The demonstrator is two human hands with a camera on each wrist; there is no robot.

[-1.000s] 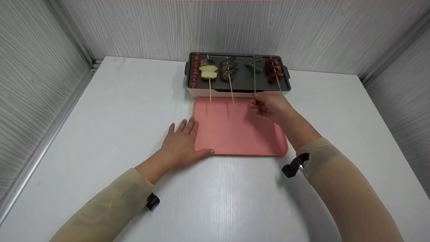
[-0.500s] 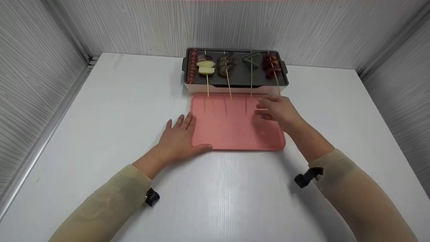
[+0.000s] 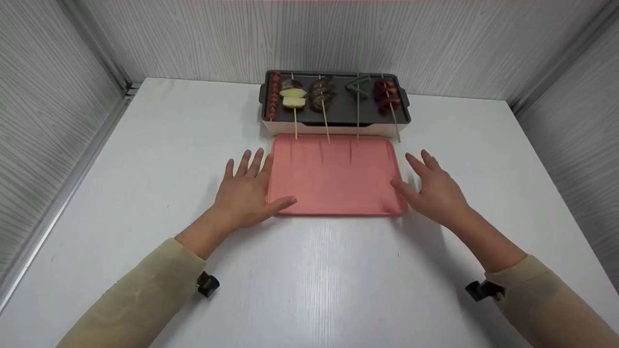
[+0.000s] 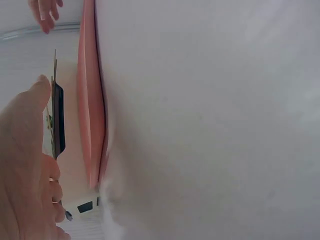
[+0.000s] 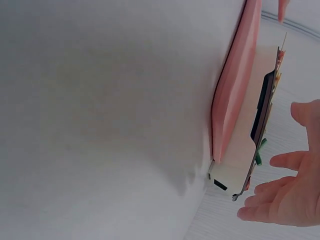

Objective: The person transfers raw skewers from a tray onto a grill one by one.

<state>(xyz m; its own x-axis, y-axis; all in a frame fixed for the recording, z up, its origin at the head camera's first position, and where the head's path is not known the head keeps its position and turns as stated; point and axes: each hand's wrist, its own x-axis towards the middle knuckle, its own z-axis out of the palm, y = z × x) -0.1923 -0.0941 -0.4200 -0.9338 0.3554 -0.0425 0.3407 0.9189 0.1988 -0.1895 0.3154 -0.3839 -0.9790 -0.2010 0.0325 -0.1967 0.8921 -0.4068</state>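
A pink tray [image 3: 333, 179] lies on the table in front of a tabletop grill [image 3: 341, 129] with a dark plate. My left hand [image 3: 242, 195] is spread at the tray's left edge, its thumb over the near left corner; contact is unclear. By the right edge hovers my right hand [image 3: 437, 195], fingers spread and holding nothing. Across the grill lie several skewers: one of small red pieces [image 3: 273, 99], one with pale yellow slices [image 3: 293, 101], one with brownish pieces [image 3: 321, 94], a folded green one [image 3: 358, 87] and a red-orange one [image 3: 388, 96]. Most sticks overhang the front.
The white table [image 3: 309, 275] reaches a patterned back wall [image 3: 217, 38] close behind the grill. Panels stand at both sides. Dark cameras are strapped at the left wrist [image 3: 208, 284] and right wrist [image 3: 485, 291].
My right hand has let go of the green skewer's stick and moved right and nearer, its fingers spreading. My left hand has shifted slightly left. The skewers stay on the grill.
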